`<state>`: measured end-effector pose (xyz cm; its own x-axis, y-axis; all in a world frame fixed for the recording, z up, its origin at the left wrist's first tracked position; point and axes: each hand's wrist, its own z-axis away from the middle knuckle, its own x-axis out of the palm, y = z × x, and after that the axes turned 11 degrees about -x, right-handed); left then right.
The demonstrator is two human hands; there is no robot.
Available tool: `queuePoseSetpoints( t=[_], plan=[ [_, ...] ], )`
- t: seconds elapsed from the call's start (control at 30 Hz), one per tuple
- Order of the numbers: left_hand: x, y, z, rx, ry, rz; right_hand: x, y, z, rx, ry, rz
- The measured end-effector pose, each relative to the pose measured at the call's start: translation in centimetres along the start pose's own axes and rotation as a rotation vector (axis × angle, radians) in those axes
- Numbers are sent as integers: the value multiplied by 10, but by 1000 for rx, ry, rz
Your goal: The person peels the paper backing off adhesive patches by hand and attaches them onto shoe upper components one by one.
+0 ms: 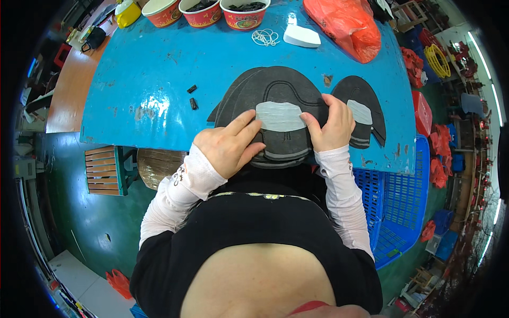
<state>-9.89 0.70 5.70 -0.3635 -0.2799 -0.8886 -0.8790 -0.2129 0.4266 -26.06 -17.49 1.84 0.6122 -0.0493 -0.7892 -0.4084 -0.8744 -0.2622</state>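
A stack of dark grey foam pieces (pixel 286 143), rounded at the top like shoe soles, lies at the table's near edge. Across the top piece is a pale, wrinkled patch (pixel 280 116). My left hand (pixel 229 139) rests on the stack's left side, fingers stretched out and thumb apart, fingertips at the patch's left end. On the right side, my right hand (pixel 332 124) has its thumb at the patch's right end and its index finger spread along the foam's edge; its other fingers are partly hidden. A smaller group of similar foam pieces (pixel 359 87), also with a pale patch, lies to the right.
On the blue table (pixel 154 95) are two small black pieces (pixel 193 103), white string (pixel 265 37), a white block (pixel 302 36), a red plastic bag (pixel 350 26) and several paper tubs (pixel 244 16). A blue crate (pixel 405 196) stands at the right, a wooden stool (pixel 102 170) at the left.
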Motion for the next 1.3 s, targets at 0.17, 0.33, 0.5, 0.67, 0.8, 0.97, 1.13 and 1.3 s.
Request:
queuePoseSetpoints(
  t=[0.17, 0.33, 0.5, 0.67, 0.8, 0.97, 1.13, 1.3],
  plan=[
    [6, 6, -13, -94, -4, -100, -12, -14, 0, -202, 216, -57],
    [6, 0, -9, 0, 167, -19, -74, -21, 8, 108, 328, -380],
    [4, -5, -7, -136, 114, 783, -92, 139, 11, 520, 400, -459],
    [-2, 14, -19, -210, -282, 1654, -50, 206, 33, 473, 155, -106],
    [3, 12, -19, -283, -91, 1786, -45, 211, 29, 477, 188, -129],
    [22, 3, -19, -235, -20, 1969, -47, 229, 30, 412, 212, -97],
    [21, 7, -19, -270, 74, 1956, -47, 203, 23, 395, 292, 4],
    [13, 12, -17, -208, 177, 1910, -59, 17, -7, 203, 249, -456]
  ],
)
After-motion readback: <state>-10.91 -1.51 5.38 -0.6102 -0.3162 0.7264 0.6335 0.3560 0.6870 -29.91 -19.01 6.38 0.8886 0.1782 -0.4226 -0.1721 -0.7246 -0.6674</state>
